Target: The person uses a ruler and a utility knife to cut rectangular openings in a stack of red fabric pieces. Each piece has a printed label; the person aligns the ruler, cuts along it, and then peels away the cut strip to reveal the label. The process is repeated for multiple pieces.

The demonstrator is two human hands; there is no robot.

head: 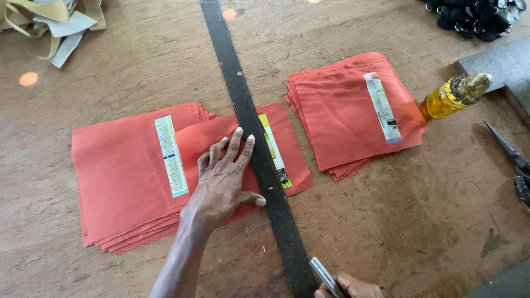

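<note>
My left hand (223, 179) lies flat, fingers spread, on a single red fabric sheet (295, 160), its fingertips against a long black ruler (251, 138) that crosses the sheet. A printed paper strip (276, 152) shows on the sheet right of the ruler. My right hand (348, 287) is at the bottom edge, closed around a silver pen (324, 276) beside the ruler's near end. A stack of red sheets (121, 176) with a paper strip on top lies under my left wrist.
A second red stack (348, 105) with a paper strip lies to the right. An amber glue bottle (452, 96), scissors (510, 152) and a grey slab (502, 63) sit at far right. Beige scraps (52, 22) top left, black pieces (477, 16) top right.
</note>
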